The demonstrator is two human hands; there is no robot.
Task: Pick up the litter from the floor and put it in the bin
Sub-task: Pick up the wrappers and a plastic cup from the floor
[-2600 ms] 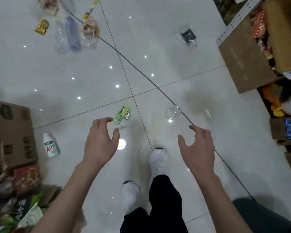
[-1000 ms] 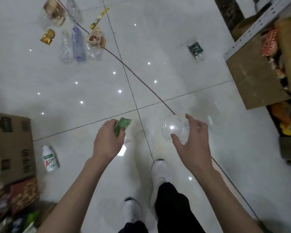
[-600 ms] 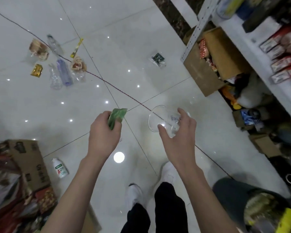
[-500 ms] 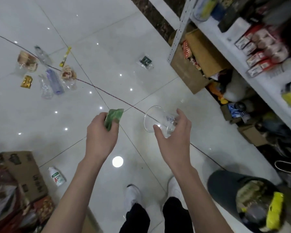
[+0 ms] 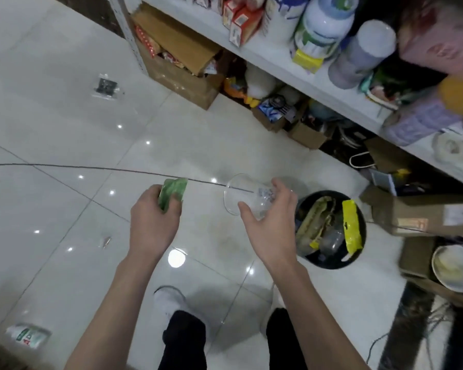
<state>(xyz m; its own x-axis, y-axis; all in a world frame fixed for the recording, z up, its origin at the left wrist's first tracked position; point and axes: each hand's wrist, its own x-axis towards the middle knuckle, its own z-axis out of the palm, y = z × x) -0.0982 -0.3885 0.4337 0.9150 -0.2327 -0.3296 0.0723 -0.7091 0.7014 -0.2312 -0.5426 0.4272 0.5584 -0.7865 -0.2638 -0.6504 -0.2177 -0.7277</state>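
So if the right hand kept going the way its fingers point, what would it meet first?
The right hand, its grip shut on the clear plastic cup, points up the picture, toward the shelf side. That line crosses bare floor tile first, then probably the small cardboard boxes under the shelf. The black bin lies off to its right. Depth is unclear.

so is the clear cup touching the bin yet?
Apart. In the head view the clear cup sits in the right hand, with the hand's fingers between it and the black bin's rim; bin lower on floor.
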